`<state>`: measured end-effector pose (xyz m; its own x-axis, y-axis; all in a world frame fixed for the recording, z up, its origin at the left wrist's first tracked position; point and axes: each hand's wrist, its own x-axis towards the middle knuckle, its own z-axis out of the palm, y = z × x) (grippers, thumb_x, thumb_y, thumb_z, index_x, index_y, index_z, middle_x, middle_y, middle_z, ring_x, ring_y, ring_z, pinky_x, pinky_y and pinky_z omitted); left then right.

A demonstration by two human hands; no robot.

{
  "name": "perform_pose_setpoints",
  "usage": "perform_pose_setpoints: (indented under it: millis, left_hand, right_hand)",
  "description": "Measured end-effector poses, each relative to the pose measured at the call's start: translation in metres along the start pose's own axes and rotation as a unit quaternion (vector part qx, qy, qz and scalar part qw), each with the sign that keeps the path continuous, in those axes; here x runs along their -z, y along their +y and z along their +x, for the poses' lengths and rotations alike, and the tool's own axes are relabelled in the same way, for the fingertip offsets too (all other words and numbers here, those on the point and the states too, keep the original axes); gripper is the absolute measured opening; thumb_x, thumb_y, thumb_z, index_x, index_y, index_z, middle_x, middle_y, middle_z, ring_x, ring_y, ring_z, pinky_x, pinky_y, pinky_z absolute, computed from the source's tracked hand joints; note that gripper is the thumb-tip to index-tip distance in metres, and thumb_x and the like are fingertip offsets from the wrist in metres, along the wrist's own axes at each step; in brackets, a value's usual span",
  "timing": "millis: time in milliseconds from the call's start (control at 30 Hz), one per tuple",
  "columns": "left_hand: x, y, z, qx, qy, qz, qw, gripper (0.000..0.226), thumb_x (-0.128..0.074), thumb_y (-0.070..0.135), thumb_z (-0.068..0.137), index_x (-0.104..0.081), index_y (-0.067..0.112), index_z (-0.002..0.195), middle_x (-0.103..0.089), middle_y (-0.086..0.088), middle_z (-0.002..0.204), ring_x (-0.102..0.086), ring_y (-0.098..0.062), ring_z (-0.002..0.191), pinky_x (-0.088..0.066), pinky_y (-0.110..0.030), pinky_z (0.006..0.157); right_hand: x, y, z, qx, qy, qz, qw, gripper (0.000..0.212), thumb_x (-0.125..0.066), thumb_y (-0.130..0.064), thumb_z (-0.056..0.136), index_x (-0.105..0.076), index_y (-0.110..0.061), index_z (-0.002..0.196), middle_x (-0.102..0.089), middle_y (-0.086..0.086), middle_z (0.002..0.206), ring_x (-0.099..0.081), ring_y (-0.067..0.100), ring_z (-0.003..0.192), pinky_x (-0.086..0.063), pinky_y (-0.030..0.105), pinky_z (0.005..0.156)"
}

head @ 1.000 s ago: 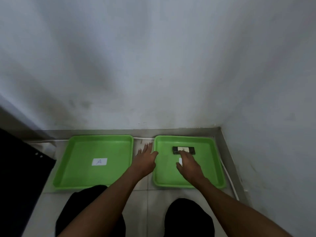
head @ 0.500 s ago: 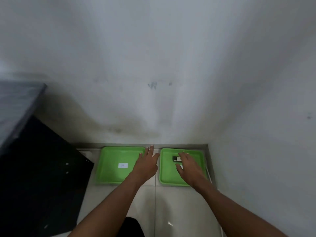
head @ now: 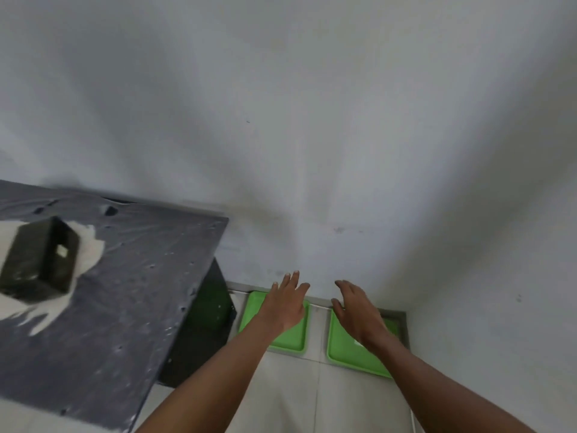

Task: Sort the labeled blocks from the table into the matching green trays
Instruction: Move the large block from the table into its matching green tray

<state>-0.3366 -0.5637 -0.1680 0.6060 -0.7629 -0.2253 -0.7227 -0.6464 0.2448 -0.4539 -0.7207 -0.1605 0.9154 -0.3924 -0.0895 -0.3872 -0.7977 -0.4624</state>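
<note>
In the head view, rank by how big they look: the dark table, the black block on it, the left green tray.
1. dark table
2. black block, though it sits nearer the camera
3. left green tray, partly covered by the left hand, so unsure against the block

Pale grey walls meeting in a corner; light tiled floor; dark, scuffed tabletop at left.

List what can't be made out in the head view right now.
- Left tray: its label is hidden behind the left hand.
- Right tray: most of its floor, and any block there, is covered by the right hand.
- Dark block on the table: label blurred, unreadable.
- Table: cut off by the left edge.
</note>
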Motion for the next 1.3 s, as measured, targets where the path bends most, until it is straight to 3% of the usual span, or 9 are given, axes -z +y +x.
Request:
perform_pose_setpoints:
  millis: [233, 600, 967, 1133, 1300]
  left_hand:
    - [0.034, -0.138, -0.081, 0.064, 0.0, -0.044, 0.997, 0.058, -0.049, 0.017, 0.098, -0.029, 0.019, 0.153, -0.012, -0.015, 0.166, -0.017, -0.034, 0.152, -0.024, -0.053, 0.122]
    - [0.08, -0.351, -0.179, 0.169, -0.007, -0.026, 0.985, 0.05, -0.046, 0.019, 0.098, -0.038, 0.015, 0.147, -0.023, -0.016, 0.162, -0.023, -0.036, 0.15, -0.026, -0.055, 0.119]
    - [0.115, -0.439, -0.193, 0.218, 0.016, -0.001, 0.976, 0.034, -0.047, 0.019, 0.098, -0.048, 0.009, 0.129, -0.044, -0.018, 0.145, -0.045, -0.035, 0.131, -0.043, -0.049, 0.106]
    - [0.128, -0.471, -0.191, 0.241, 0.019, 0.001, 0.97, 0.046, -0.045, 0.022, 0.099, -0.04, 0.012, 0.143, -0.039, -0.015, 0.152, -0.042, -0.035, 0.136, -0.043, -0.05, 0.107]
    - [0.137, -0.507, -0.187, 0.243, -0.001, 0.035, 0.969, 0.04, -0.044, 0.023, 0.1, -0.042, 0.015, 0.14, -0.039, -0.015, 0.151, -0.039, -0.036, 0.138, -0.039, -0.054, 0.111]
  right_hand:
    - [-0.064, -0.139, 0.007, 0.016, -0.01, 0.011, 1.0, 0.047, -0.048, -0.024, 0.1, -0.037, -0.01, 0.143, -0.046, 0.011, 0.146, -0.041, 0.026, 0.135, -0.04, 0.04, 0.11]
    - [-0.171, -0.351, 0.03, 0.088, -0.054, 0.039, 0.994, 0.044, -0.051, -0.023, 0.097, -0.043, -0.011, 0.139, -0.051, 0.011, 0.143, -0.047, 0.028, 0.131, -0.042, 0.04, 0.108]
    - [-0.193, -0.433, 0.094, 0.145, -0.075, 0.041, 0.986, 0.04, -0.047, -0.023, 0.098, -0.046, -0.01, 0.136, -0.053, 0.011, 0.14, -0.052, 0.026, 0.126, -0.042, 0.039, 0.108]
    - [-0.206, -0.454, 0.12, 0.166, -0.087, 0.045, 0.981, 0.039, -0.046, -0.025, 0.1, -0.046, -0.011, 0.136, -0.052, 0.011, 0.141, -0.052, 0.025, 0.126, -0.043, 0.037, 0.107]
    - [-0.227, -0.469, 0.135, 0.153, -0.099, 0.04, 0.982, 0.039, -0.045, -0.028, 0.101, -0.045, -0.014, 0.137, -0.05, 0.007, 0.143, -0.049, 0.022, 0.129, -0.044, 0.039, 0.108]
